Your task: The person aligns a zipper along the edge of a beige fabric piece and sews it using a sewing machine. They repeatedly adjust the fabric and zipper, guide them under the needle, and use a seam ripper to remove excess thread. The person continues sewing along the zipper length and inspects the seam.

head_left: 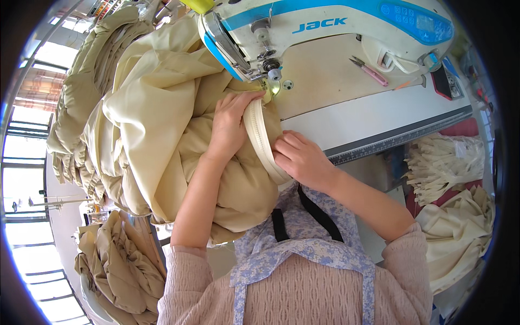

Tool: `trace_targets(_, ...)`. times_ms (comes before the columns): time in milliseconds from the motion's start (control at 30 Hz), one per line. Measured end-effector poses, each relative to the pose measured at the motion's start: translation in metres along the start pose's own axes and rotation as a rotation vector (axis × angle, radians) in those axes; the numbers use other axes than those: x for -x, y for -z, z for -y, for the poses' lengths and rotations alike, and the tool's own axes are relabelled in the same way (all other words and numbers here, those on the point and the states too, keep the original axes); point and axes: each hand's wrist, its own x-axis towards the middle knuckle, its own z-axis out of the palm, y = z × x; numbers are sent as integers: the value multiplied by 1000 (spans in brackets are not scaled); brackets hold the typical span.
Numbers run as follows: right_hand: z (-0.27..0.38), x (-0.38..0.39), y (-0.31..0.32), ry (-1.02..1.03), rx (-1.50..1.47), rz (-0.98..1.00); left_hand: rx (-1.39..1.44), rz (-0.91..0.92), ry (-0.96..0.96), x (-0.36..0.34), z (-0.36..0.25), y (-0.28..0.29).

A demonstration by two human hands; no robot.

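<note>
Strip [261, 138] held beside sewing machine [330, 24]

By the left hand [234, 116], the strip's upper end is pinched near the needle; by the right hand [297, 156], its lower part is gripped. Beige padded fabric [157, 119] is heaped beneath and leftward. On the table [352, 119], farther right, pink-handled snips [372, 73] are laid.

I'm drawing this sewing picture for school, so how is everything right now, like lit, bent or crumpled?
Left hand: fingers bent over the strip's upper end
Right hand: fingers curled onto the strip
Cream strip: bent in a curve
Cream cloth: bunched up
Sewing machine: light glowing near the needle; can't tell if running
Pink snips: lying down
Tan garment: crumpled
Pale strips: bundled
</note>
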Motion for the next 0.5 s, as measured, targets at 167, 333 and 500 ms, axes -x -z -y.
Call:
trace_targets(167, -5, -3, 10, -4, -76, -23, 56, 61, 38, -4, 6, -1)
trace_targets(333, -24, -2, 12, 163, -55, 147, 356, 229, 483, -6, 11, 1)
trace_targets(500, -33, -11, 8, 192, 0, 88, 482, 213, 510, -10, 13, 3)
